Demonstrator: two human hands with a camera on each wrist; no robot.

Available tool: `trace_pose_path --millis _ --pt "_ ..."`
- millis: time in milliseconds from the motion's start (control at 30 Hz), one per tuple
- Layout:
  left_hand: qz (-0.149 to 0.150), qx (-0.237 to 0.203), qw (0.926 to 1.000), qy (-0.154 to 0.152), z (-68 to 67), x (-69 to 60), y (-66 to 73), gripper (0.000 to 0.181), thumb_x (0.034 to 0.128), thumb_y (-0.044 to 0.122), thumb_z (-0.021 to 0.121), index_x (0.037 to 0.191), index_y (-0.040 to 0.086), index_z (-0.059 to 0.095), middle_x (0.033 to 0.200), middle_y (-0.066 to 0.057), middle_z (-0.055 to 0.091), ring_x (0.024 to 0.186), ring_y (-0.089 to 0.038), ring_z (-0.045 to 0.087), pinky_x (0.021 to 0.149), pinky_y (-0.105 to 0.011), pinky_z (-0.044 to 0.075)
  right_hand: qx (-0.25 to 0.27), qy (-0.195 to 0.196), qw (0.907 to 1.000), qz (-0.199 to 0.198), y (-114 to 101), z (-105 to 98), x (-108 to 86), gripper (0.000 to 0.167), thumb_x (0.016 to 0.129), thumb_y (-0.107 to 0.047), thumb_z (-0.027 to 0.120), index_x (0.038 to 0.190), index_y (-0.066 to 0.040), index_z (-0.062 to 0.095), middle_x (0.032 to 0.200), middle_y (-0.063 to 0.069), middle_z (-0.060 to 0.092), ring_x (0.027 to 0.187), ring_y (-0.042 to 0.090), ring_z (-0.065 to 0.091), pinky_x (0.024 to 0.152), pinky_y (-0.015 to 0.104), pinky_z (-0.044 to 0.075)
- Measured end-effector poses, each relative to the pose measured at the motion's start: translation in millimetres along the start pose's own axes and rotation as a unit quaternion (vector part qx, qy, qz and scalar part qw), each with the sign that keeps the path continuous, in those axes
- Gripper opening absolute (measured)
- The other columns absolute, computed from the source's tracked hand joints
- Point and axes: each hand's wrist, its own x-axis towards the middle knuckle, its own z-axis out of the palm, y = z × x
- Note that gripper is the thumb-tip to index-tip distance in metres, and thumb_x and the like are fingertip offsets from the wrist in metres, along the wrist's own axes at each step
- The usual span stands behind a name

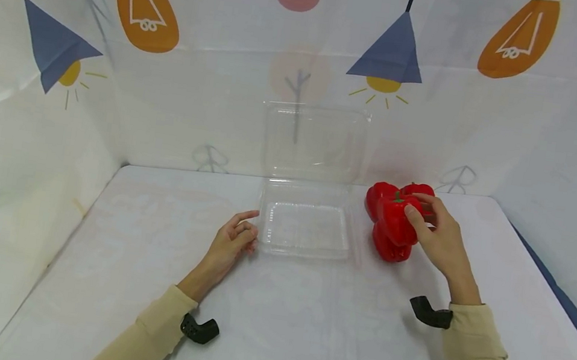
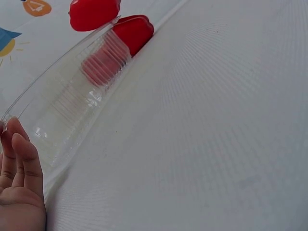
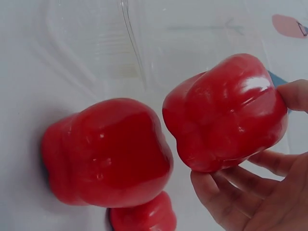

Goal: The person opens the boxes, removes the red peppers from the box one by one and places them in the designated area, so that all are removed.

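Note:
A clear plastic clamshell box (image 1: 303,252) lies with its lid (image 1: 315,144) raised at the back. At the box's left edge, my left hand (image 1: 231,239) pinches the rim; part of that grip is cut off in the left wrist view. My right hand (image 1: 442,240) holds a red bell pepper (image 3: 231,113) between thumb and fingers, lifted off the table. Its green stem faces up in the head view. Below and around it are other red bell peppers, one in front (image 1: 391,251), one at back left (image 1: 380,198) and one at back right (image 1: 418,189).
The white-covered table (image 1: 269,323) meets a pale printed curtain (image 1: 195,101) behind the box. A side curtain (image 1: 18,199) hangs on the left, another on the right. Dark curved mounts (image 1: 429,313) stick out from both sleeves.

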Motion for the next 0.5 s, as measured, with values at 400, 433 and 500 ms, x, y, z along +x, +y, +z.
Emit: trace_pose_path --millis 400,433,500 --pt "0.003 -0.003 1.0 -0.002 0.2 -0.1 -0.6 0.05 0.0937 0.004 0.055 0.14 0.004 0.037 0.085 0.005 0.056 0.068 -0.006 0.057 0.06 -0.017 0.048 -0.002 0.011 0.9999 0.007 8 -11 1.5 0.058 0.098 -0.04 0.044 0.144 -0.008 0.031 0.137 0.026 0.043 0.116 0.046 0.046 0.082 0.056 0.053" --pt "0.003 -0.004 1.0 -0.003 0.1 0.0 -0.7 0.049 0.0937 0.005 0.055 0.14 0.004 0.037 0.085 0.005 0.056 0.068 -0.006 0.057 0.06 -0.017 0.048 -0.002 0.011 0.9999 0.011 9 -12 1.6 0.058 0.098 -0.04 0.043 0.145 -0.008 0.03 0.137 0.027 0.042 0.116 0.046 0.046 0.083 0.057 0.052" --pt "0.003 -0.006 1.0 -0.002 0.0 0.1 -1.3 0.049 0.0935 0.005 0.055 0.14 0.004 0.037 0.085 0.005 0.056 0.068 -0.006 0.057 0.061 -0.017 0.048 -0.005 0.011 0.9997 0.02 11 -14 1.8 0.059 0.098 -0.041 0.042 0.145 -0.008 0.029 0.138 0.027 0.042 0.116 0.045 0.046 0.083 0.056 0.052"
